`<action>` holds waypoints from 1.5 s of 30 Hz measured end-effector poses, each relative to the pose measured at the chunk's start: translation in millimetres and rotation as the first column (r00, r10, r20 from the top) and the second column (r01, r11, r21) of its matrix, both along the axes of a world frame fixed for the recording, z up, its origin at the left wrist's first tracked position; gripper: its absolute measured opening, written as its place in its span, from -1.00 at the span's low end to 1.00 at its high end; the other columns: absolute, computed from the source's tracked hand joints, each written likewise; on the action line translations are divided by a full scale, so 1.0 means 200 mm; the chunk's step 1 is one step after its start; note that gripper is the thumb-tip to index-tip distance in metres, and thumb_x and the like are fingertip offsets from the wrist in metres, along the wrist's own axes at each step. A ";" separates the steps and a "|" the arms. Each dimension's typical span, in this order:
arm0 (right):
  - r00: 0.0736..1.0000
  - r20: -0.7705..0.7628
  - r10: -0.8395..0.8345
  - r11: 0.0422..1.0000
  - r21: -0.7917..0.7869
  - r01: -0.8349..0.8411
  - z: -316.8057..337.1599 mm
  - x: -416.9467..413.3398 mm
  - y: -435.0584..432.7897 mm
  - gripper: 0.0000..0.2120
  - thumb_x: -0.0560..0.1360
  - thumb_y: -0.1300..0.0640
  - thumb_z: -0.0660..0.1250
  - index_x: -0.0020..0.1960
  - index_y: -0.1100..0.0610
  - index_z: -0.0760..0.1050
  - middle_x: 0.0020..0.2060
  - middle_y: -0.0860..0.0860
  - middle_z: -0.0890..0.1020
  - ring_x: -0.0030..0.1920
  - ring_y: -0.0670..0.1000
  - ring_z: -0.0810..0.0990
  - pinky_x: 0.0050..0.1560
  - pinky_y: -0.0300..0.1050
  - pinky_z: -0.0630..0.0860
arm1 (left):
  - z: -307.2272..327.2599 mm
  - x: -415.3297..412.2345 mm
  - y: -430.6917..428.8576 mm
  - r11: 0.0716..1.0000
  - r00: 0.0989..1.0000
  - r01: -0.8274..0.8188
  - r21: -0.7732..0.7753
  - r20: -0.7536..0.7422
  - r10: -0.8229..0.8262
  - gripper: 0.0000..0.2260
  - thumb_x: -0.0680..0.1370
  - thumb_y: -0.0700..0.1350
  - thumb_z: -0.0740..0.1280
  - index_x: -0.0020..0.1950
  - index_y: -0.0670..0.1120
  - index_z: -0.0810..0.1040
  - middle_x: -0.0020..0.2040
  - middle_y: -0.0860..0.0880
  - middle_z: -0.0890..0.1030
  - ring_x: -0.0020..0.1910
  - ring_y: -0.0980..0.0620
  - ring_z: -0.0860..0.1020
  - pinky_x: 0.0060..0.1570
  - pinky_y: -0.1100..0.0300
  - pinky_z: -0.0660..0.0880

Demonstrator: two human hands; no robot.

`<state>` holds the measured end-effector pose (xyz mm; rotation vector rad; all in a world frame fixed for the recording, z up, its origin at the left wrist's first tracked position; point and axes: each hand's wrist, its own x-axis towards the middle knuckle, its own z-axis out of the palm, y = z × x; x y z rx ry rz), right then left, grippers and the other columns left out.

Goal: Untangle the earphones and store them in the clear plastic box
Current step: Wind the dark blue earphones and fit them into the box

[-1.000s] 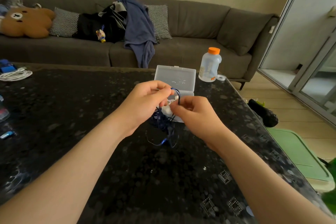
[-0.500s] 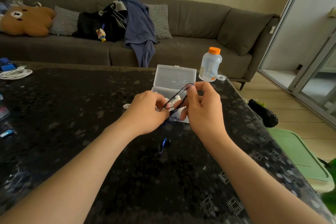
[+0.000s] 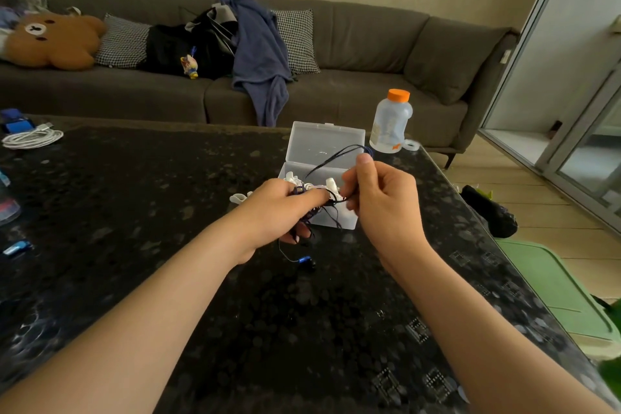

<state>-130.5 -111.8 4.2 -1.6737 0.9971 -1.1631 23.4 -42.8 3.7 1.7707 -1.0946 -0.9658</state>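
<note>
head view: a bottle [image 3: 389,124] stands beside the open box [image 3: 322,144] on the table [image 3: 134,212]. left hand [image 3: 279,208] and right hand [image 3: 386,202] each pinch the tangled earphones [image 3: 304,259] in front of it.

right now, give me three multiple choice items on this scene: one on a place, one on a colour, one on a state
1. Where is the bottle?
A. on the table, just right of the box
B. on the sofa
C. inside the box

2. What colour is the bottle's cap?
A. blue
B. orange
C. white

3. What state are the earphones in?
A. coiled inside the box
B. tangled and held in both hands
C. lying untouched on the table

Answers:
1 A: the bottle stands at the table's far edge, beside the box's raised lid.
2 B: the cap is plainly orange above the pale bottle.
3 B: the left hand grips the dark tangle, the right hand pinches a loop, and one bud hangs down to the table.
</note>
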 end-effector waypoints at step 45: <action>0.898 0.066 0.436 0.634 0.686 -0.358 0.09 -0.07 -0.01 -0.64 0.66 -0.11 0.29 0.16 0.20 0.57 -0.27 0.15 0.64 -0.25 0.14 0.71 -0.09 0.04 0.65 | 0.03 0.04 0.05 0.919 0.823 0.179 -0.353 0.565 0.057 -0.56 0.48 -0.30 0.56 0.15 0.09 0.46 0.15 0.09 0.61 0.12 0.11 0.61 0.02 0.38 0.50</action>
